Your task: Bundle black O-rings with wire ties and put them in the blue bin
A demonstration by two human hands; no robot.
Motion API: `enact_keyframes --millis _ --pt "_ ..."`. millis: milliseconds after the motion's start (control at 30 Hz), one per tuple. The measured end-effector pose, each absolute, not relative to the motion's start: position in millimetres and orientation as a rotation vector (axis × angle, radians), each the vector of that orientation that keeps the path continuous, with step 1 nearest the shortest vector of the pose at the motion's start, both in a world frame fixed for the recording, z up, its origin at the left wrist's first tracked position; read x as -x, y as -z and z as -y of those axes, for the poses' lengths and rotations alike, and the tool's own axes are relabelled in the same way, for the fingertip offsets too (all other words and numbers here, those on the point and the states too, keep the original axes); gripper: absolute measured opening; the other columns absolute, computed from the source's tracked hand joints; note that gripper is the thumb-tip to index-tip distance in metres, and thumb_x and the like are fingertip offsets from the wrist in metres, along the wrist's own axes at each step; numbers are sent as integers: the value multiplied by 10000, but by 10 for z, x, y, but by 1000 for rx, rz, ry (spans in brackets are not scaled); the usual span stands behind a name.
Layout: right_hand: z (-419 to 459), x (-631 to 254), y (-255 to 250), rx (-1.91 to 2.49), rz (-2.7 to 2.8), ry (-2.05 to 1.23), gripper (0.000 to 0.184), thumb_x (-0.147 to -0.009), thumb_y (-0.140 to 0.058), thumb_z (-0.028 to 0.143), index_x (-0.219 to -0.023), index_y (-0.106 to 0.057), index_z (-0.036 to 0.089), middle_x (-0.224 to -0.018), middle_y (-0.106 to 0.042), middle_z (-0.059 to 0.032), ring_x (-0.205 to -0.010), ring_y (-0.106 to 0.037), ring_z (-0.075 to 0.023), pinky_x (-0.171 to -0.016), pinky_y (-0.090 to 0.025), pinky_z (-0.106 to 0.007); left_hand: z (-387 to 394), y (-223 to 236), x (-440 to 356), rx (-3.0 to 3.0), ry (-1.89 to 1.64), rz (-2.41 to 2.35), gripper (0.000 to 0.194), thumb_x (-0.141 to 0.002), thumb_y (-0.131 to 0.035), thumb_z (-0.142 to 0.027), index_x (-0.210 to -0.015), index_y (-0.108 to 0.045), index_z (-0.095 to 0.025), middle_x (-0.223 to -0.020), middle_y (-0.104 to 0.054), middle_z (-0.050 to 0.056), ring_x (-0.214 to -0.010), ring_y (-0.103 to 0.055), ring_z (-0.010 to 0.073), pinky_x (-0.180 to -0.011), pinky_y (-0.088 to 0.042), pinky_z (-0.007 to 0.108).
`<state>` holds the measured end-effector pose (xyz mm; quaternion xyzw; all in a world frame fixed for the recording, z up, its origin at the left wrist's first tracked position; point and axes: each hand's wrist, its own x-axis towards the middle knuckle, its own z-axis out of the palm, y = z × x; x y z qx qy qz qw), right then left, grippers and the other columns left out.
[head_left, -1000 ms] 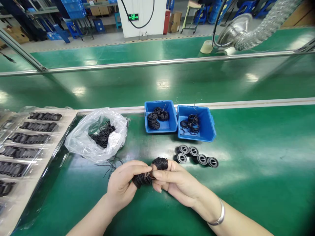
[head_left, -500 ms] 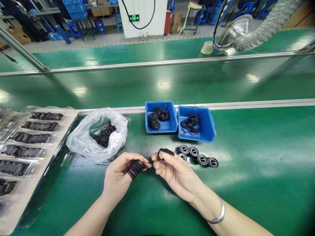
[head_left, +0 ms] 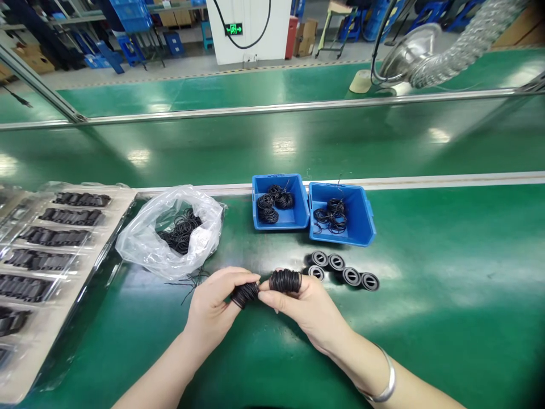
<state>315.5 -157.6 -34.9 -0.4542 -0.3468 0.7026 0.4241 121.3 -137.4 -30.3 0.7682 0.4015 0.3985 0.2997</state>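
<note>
1. The left hand [head_left: 213,301] grasps the left bundle [head_left: 246,294] of thin black rings.
2. The right hand [head_left: 319,315] has the right bundle [head_left: 285,280] looped over its fingers, thumb pressed in close by the left fingertips.
3. Both bundles are over the green table [head_left: 430,318], nearer the person than the plastic bag [head_left: 145,238] and two blue boxes [head_left: 360,224].
4. Round black caps [head_left: 351,276] lie just beyond the right hand.

Blue bins [head_left: 360,227], qty 2. Clear bag [head_left: 140,244], qty 1; loose blk rings [head_left: 183,230] inside, too many to ct. Blk round pcs w/ slotted faces [head_left: 351,276], qty 5 vis. Blk ring bundles [head_left: 285,281], hand-held, qty 2; in LH bin, approx. 3. Bangle [head_left: 389,382], qty 1. Exit sign [head_left: 234,29], qty 1.
</note>
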Motion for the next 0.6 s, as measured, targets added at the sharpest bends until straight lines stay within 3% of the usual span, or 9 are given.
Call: enact_keyframes --millis 200,333,467,600 --pt "1562 -3163 312 1110 893 -1803 197 -704 -870 328 -762 -760 176 -766 -698 -12 -708 -566 -146 -712 -452 -300 1368 299 -1212 -2175 -1020 -1007 309 -883 -593 -36 -1096 -711 -226 -949 -763 56 -867 -732 175 -779 -585 257" --pt "1545 -3200 314 971 753 -1951 208 -755 -846 321 -718 -724 157 -632 -584 24 -617 -489 -106 -626 -395 -255 1361 302 -1186 -2179 -1014 -972 372 -878 -568 4 -1132 -702 -232 -968 -754 53 -884 -724 163 -796 -576 242" --pt "1546 -3209 335 843 556 -2097 214 -778 -837 306 -745 -704 142 -633 -515 38 -565 -452 -84 -589 -394 -243 1372 306 -1181 -2078 -1032 -926 435 -867 -541 47 -1143 -706 -246 -947 -748 34 -878 -716 146 -798 -564 227" --pt "1561 -3182 336 760 503 -2127 198 -833 -796 280 -755 -705 122 -620 -502 36 -571 -460 -80 -585 -414 -227 1415 327 -1219 -1761 -1049 -935 336 -904 -586 -24 -1089 -733 -263 -904 -736 21 -836 -722 158 -793 -589 271"
